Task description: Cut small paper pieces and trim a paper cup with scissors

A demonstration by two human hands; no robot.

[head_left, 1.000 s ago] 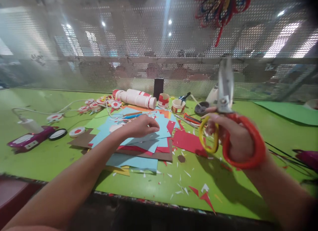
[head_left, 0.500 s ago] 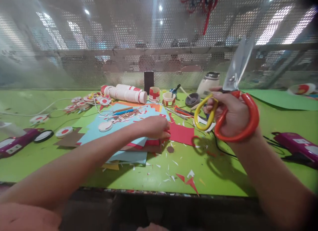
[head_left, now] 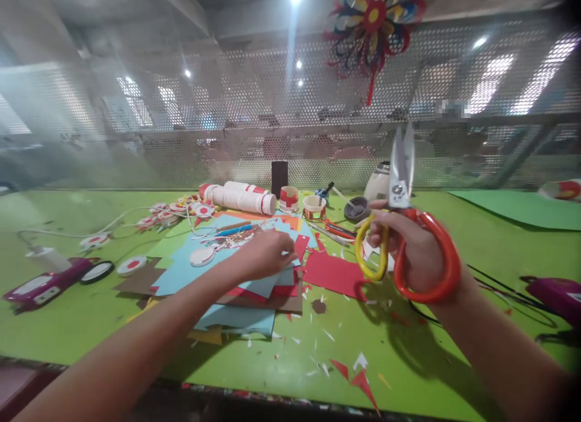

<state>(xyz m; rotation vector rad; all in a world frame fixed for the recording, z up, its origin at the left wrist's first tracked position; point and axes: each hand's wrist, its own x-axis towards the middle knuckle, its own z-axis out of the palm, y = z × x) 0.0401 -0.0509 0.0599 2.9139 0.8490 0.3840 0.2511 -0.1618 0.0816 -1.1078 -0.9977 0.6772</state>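
Right grip [head_left: 415, 255] tight around upright scissors [head_left: 402, 164] above the desk [head_left: 426, 367]; left grip [head_left: 265, 257] on blue paper [head_left: 181, 272], its closing unclear.

The person is working with both arms bare. The left hand [head_left: 265, 253] is showing with nothing over it, and its fingers [head_left: 285, 252] are looking a little blurred, so their nails are not reading clearly. Behind this hand the left forearm [head_left: 149, 331] is running uncovered, slim at the wrist and looking broader toward the lower edge of the view. The right hand [head_left: 420, 252] is also showing bare, with rounded knuckles and slim fingers [head_left: 379, 225]. Behind it the right forearm [head_left: 494, 349] is appearing uncovered as well, narrow at the wrist, getting wider and darker in shade toward the lower corner.
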